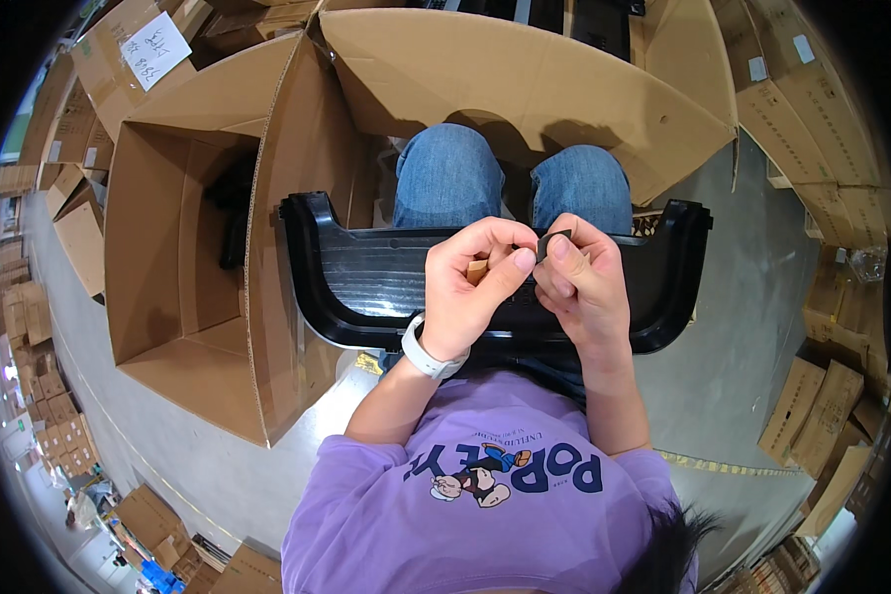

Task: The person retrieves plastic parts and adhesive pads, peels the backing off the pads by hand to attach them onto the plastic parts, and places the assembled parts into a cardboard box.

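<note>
Across my lap lies a black plastic tray-like part with raised, curved ends. Over its middle my two hands meet, fingertips nearly touching. My right hand pinches a small black strip between thumb and fingers. Thumb and index finger of my left hand are pressed together at the strip's left end. A small tan piece shows tucked in the curled fingers of that left hand; its kind is unclear. Around my left wrist is a white watch band.
An open cardboard box stands at my left with dark things inside. Beyond my knees is a larger open box with black parts at its far side. Stacked cartons line the right, and more cartons stand far left.
</note>
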The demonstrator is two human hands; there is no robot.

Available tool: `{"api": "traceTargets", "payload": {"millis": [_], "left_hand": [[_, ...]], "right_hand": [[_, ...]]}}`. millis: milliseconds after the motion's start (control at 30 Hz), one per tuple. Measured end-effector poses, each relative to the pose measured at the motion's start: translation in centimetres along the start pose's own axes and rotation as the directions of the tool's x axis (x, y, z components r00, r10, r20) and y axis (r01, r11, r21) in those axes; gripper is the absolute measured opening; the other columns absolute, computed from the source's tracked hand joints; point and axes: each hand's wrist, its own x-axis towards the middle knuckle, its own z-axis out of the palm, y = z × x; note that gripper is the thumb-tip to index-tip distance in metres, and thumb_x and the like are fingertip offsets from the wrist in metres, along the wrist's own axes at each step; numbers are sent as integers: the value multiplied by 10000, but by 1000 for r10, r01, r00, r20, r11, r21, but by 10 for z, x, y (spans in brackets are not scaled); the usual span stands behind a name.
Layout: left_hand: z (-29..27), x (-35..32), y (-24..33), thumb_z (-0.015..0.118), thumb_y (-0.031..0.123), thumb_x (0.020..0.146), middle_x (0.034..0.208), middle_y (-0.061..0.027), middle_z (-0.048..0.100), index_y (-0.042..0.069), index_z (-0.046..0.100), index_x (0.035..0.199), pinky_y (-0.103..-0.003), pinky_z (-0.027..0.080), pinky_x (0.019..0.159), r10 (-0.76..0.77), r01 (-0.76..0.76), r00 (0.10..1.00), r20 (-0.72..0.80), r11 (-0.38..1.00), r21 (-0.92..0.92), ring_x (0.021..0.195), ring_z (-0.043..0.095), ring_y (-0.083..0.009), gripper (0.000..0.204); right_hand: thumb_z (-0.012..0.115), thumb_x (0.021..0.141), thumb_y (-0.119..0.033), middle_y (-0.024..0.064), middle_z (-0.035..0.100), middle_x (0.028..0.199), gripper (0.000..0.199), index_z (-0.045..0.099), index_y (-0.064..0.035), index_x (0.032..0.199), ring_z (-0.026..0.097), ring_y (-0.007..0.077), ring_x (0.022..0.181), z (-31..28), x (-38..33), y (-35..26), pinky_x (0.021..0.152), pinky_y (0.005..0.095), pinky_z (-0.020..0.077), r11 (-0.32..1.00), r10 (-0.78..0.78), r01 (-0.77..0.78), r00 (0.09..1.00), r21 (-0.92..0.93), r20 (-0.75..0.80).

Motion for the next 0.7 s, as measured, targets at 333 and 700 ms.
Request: {"api": "traceTargets", "payload": {"millis": [333, 700], "left_hand": [[-1, 2, 3, 605, -6, 851, 628, 99, 397, 23, 599, 845, -165, 250, 500, 21, -21, 1000, -2, 997, 68, 568, 310, 18, 30], [-1, 0, 1, 592, -23, 847, 661, 84, 451, 18, 580, 869, -166, 259, 514, 61, -53, 997, -48, 988, 142, 571, 331, 8, 48]], "right_hand": [[679, 861, -138, -55, 436, 544, 164, 548, -41, 840, 316, 13, 404, 0, 2, 4, 364, 188, 209, 997, -53, 50, 998, -64, -45], [707, 811, -72, -24, 582, 671, 132, 683, 18, 904, 462, 5, 586, 12, -6, 5, 516, 162, 346, 667, -422, 289, 906, -687, -28]]}}
